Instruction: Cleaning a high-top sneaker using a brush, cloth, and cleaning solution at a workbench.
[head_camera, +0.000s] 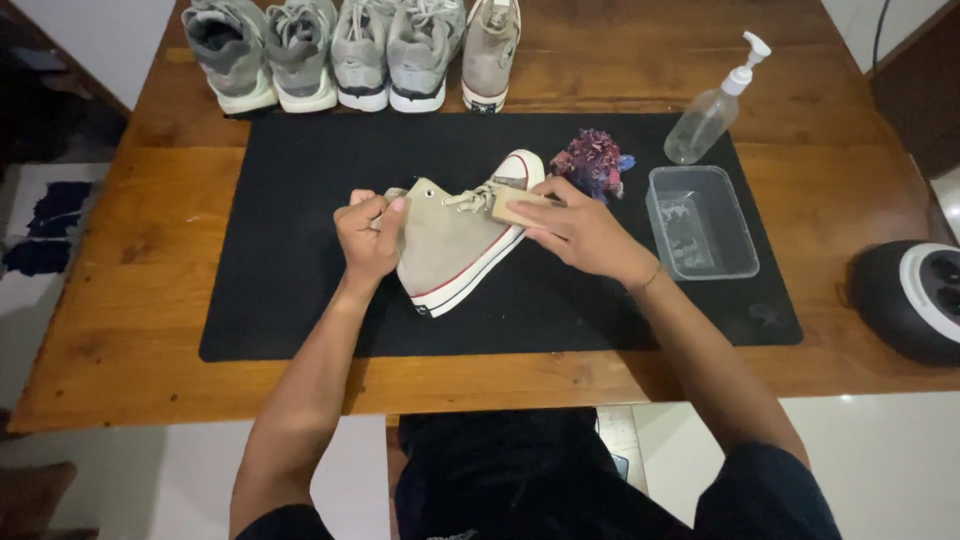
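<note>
A clear pump bottle (712, 108) with a white nozzle lies tilted at the far right corner of the black mat (300, 300), and just nearer than it stands an empty clear rectangular plastic tub (700, 222). Left of the bottle, a crumpled purple and blue cloth (592, 160) sits on the mat. A small pale logo marks the mat's near right corner, too small to make out.

At the middle of the mat a beige high-top canvas sneaker (455, 245) with a white sole and a thin red stripe is propped on its side, toe pointing away. The left hand (368, 235) has its fingers curled tightly on the sneaker's heel collar. The right hand (578, 232) grips a small tan wooden brush (512, 207), pressed against the laces near the toe cap; its bristles are hidden under the hand.

Along the far edge of the wooden desk (160, 300) stand four grey running shoes (325, 50) and one more beige sneaker (490, 50), their tops cut off by the frame. A round black and white device (915, 295) is cut off at the right edge.
</note>
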